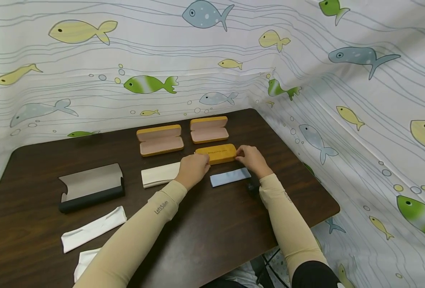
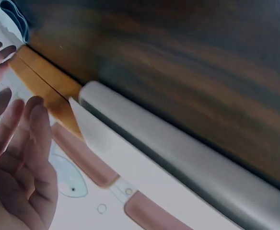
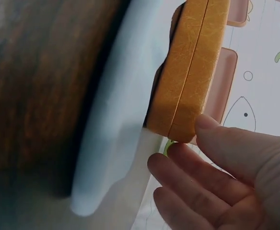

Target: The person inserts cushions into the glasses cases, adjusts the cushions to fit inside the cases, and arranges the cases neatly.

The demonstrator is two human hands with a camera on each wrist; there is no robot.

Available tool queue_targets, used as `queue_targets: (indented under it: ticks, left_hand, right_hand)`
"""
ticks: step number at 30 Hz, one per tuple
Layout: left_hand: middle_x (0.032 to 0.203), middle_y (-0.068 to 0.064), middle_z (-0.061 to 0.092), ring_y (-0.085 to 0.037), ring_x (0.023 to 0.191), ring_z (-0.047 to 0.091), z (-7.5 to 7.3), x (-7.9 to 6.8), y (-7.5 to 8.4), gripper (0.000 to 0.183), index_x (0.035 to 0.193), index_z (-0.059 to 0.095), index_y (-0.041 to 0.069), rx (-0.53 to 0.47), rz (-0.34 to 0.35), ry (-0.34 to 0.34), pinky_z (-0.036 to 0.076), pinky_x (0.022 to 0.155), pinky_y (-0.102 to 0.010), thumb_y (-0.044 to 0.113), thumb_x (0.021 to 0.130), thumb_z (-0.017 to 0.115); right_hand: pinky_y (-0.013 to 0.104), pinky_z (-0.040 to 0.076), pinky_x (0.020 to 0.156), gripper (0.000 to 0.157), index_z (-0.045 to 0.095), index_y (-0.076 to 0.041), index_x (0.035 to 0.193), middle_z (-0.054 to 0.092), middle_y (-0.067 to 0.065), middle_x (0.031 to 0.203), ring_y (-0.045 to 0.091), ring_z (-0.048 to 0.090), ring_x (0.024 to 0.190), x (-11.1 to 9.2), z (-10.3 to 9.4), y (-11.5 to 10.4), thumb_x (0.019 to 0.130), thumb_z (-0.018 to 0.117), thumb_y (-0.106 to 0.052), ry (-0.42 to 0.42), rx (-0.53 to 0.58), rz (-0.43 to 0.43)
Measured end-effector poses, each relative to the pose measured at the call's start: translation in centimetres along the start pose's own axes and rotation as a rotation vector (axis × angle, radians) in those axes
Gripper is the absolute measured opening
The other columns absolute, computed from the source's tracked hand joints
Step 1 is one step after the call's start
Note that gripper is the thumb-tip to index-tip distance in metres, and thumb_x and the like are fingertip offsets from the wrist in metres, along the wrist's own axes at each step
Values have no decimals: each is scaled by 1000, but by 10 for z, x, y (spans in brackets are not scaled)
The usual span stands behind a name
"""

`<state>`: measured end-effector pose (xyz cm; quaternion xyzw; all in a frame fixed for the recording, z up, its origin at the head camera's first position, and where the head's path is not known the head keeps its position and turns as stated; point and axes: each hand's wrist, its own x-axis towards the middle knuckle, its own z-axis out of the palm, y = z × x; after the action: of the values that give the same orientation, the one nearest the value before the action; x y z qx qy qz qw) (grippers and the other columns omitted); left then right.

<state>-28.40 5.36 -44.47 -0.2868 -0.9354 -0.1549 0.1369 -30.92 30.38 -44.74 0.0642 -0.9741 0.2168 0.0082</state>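
A closed yellow glasses case [image 1: 221, 153] lies toward the back right of the table, with small lettering on its lid. My left hand [image 1: 193, 169] is at its left end. In the left wrist view, the left fingers [image 2: 37, 108] are loosely bent beside the case [image 2: 44, 79], nothing visible between them. The right hand [image 1: 253, 159] pinches the right end; in the right wrist view, its thumb [image 3: 209, 122] touches the case's [image 3: 188, 76] upper edge, the forefinger under that end. A folded light-blue cloth [image 1: 230, 177] lies in front.
Two open yellow cases [image 1: 162, 148] [image 1: 210, 136] with pink linings stand behind. A folded cream piece [image 1: 160, 175] lies left of the closed case. Farther left are an open dark case [image 1: 91, 194] with grey lining and white cloths [image 1: 93, 230]. Fish-patterned sheeting [image 1: 183, 60] borders the table.
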Motion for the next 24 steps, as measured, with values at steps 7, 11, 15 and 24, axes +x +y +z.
queue_targets:
  ticks: [7,11,15,24]
  left_hand:
    - [71,2,67,-14,58,60,7,-4,14,14,82,71,15,-28,-24,-107,52,53,-35,23,91,79]
    - [73,3,68,-14,61,61,11,-7,18,16,80,71,16,-53,-30,-165,52,53,-37,26,91,78]
    - [70,4,64,-13,62,59,11,-8,22,21,76,68,17,-91,-36,-215,51,54,-37,27,93,76]
    - [72,5,63,-11,61,56,9,-9,19,21,78,67,17,-99,-43,-256,49,55,-34,27,95,74]
  right_hand:
    - [46,54,82,25,66,-5,115,70,13,109,29,66,95,-9,-6,2,96,72,-21,-99,-120,49]
    - [45,54,80,24,67,-6,113,70,10,105,26,66,91,-14,-8,4,96,73,-21,-176,-194,55]
    - [45,54,81,21,69,-7,110,69,8,104,25,65,91,-16,-8,6,95,74,-21,-219,-191,44]
    - [46,53,85,26,70,-4,113,69,10,106,26,64,93,-21,-9,3,95,74,-22,-279,-208,9]
